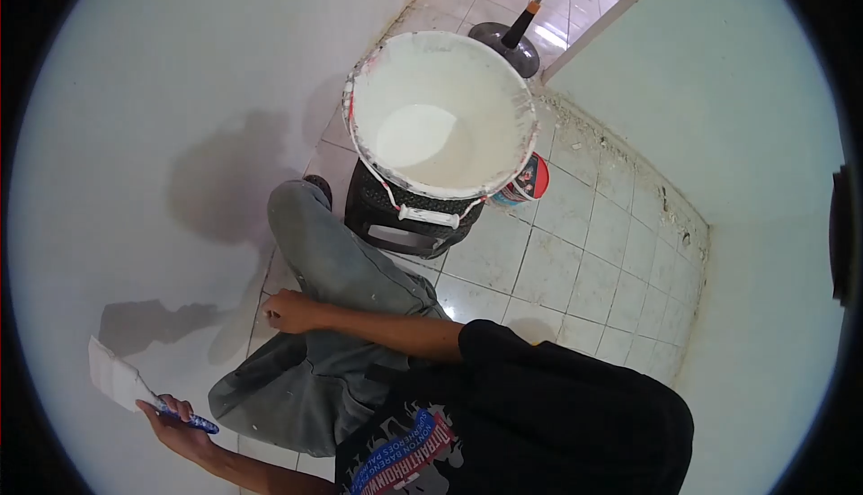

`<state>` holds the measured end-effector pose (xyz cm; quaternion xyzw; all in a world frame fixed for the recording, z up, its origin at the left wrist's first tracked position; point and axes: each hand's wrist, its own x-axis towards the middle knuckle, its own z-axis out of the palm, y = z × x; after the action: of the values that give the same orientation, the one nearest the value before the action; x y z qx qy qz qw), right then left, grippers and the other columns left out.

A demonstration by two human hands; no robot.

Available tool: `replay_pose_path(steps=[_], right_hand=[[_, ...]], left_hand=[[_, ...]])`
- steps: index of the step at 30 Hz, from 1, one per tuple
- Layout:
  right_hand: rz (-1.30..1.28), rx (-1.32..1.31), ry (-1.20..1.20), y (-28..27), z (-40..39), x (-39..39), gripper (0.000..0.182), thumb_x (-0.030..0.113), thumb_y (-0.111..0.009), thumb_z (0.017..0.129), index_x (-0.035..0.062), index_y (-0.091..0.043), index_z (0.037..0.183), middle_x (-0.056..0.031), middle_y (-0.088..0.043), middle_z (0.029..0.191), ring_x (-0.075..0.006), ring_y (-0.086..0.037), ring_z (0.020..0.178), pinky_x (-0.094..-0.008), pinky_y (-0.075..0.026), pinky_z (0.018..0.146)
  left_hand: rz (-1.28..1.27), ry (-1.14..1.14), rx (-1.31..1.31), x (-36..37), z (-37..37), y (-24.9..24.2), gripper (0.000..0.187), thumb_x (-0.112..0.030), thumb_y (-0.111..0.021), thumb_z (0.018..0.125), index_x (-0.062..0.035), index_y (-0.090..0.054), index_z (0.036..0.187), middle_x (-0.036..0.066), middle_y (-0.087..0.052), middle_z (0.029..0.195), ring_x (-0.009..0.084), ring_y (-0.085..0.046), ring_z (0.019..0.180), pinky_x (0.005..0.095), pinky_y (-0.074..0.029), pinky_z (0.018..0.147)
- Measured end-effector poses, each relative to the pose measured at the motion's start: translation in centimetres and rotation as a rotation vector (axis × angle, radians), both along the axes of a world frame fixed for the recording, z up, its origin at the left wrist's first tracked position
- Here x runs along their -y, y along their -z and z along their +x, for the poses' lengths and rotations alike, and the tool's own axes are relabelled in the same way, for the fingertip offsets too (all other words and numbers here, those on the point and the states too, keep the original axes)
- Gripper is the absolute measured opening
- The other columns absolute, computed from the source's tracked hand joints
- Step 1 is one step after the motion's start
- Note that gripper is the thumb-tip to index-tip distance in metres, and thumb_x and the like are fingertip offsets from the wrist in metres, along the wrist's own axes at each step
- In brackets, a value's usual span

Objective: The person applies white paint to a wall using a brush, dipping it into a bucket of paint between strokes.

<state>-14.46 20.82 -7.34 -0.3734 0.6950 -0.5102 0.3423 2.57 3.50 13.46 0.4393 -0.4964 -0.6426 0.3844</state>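
Observation:
A wide paint brush (123, 378) with pale, paint-covered bristles and a blue-and-white handle is held in my left hand (180, 423), fingers curled over the handle. The bristle end points toward the white wall (99, 207), close in front of it. My right hand (288, 311) is curled closed over my grey-trousered leg, with no tool showing in it. A large white bucket (440, 117), its rim smeared with paint, has white paint (418, 135) pooled at the bottom. Its wire handle hangs down on my side with a white grip (429, 216).
Beneath the bucket is a black stool (391, 239). A small red-rimmed tub (530, 178) is beside it on the tiled floor (557, 266). Behind the bucket stands a round dark metal base with a pole (517, 32). Another pale wall (710, 117) rises at the right.

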Motion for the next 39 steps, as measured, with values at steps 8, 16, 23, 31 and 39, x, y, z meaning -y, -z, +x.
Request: replay_pose_path(steps=[8, 16, 23, 31, 39], right_hand=[[-0.268, 0.254, 0.136, -8.5, 3.5, -0.1, 0.017, 0.017, -0.056, 0.087, 0.0000, -0.060, 0.084, -0.0125, -0.067, 0.072, -0.0224, -0.065, 0.067, -0.0340, -0.049, 0.063], [-0.235, 0.463, 0.028, 0.0, 4.6, 1.0, 0.025, 0.024, -0.056, 0.089, -0.0007, -0.056, 0.091, -0.0078, -0.071, 0.075, -0.0204, -0.069, 0.071, -0.0331, -0.052, 0.068], [0.043, 0.314, -0.155, 1.9, 3.5, 1.5, 0.032, 0.033, -0.061, 0.084, 0.0019, -0.061, 0.091, -0.0102, -0.071, 0.081, -0.0211, -0.069, 0.076, -0.0347, -0.052, 0.069], [-0.152, 0.961, -0.241, 2.6, 1.1, 1.8, 0.035, 0.026, -0.070, 0.084, 0.0022, -0.059, 0.108, -0.0104, -0.068, 0.088, -0.0168, -0.066, 0.076, -0.0311, -0.053, 0.063], [0.238, 1.085, -0.045, 2.9, -5.4, -1.1, 0.031, 0.028, -0.060, 0.091, 0.0053, -0.058, 0.111, -0.0081, -0.068, 0.084, -0.0141, -0.064, 0.071, -0.0275, -0.053, 0.062]], left_hand=[[0.205, 0.152, -0.257, -7.2, -3.5, 8.6, 0.036, -0.039, -0.044, 0.101, -0.0057, -0.048, 0.088, 0.003, -0.046, 0.067, 0.0114, -0.037, 0.056, 0.0252, -0.033, 0.053], [0.559, 0.368, -0.450, -6.2, -1.4, 20.7, 0.051, -0.051, -0.046, 0.098, -0.0078, -0.047, 0.070, 0.002, -0.045, 0.063, 0.0124, -0.039, 0.056, 0.0255, -0.033, 0.055], [0.503, 0.002, -0.035, -7.9, -2.3, 22.6, 0.051, -0.050, -0.044, 0.098, -0.0004, -0.055, 0.099, 0.008, -0.058, 0.093, 0.0193, -0.057, 0.083, 0.0325, -0.045, 0.072], [0.468, -0.019, 0.074, -8.5, -4.2, 18.2, 0.036, -0.041, -0.048, 0.097, -0.0061, -0.053, 0.105, 0.009, -0.059, 0.095, 0.0204, -0.060, 0.080, 0.0331, -0.050, 0.064], [0.472, -0.151, 0.019, -11.1, -7.9, 15.3, 0.020, -0.025, -0.062, 0.093, -0.0089, -0.050, 0.091, 0.008, -0.058, 0.066, 0.0168, -0.057, 0.050, 0.0285, -0.049, 0.044]])
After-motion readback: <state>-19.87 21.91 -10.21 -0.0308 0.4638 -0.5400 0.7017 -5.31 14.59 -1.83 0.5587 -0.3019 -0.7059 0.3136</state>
